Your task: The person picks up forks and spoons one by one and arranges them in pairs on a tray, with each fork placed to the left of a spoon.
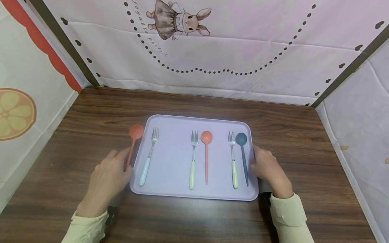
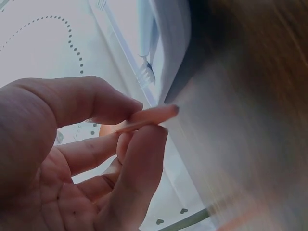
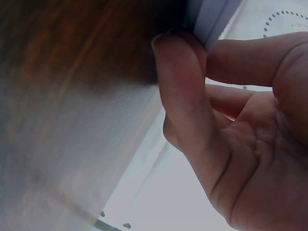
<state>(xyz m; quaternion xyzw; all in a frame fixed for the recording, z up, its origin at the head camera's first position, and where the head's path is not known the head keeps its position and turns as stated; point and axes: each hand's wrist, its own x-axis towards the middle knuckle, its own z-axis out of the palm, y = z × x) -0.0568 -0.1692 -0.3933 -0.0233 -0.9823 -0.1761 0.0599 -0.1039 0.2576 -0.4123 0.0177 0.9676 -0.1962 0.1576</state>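
Observation:
My left hand pinches the handle of an orange-red spoon, its round bowl pointing away from me, just outside the tray's left edge. In the left wrist view the handle end shows between thumb and fingers. The lilac tray lies on the table. At its right edge my right hand grips the rim; in the right wrist view the tray's rim sits between the digits. On the tray are a blue-handled fork, two green-handled forks, a coral spoon and a dark teal spoon.
The brown wooden table carries the tray. Behind it hangs a pale cloth printed with a rabbit and dots. More printed cloth stands at the left and right sides.

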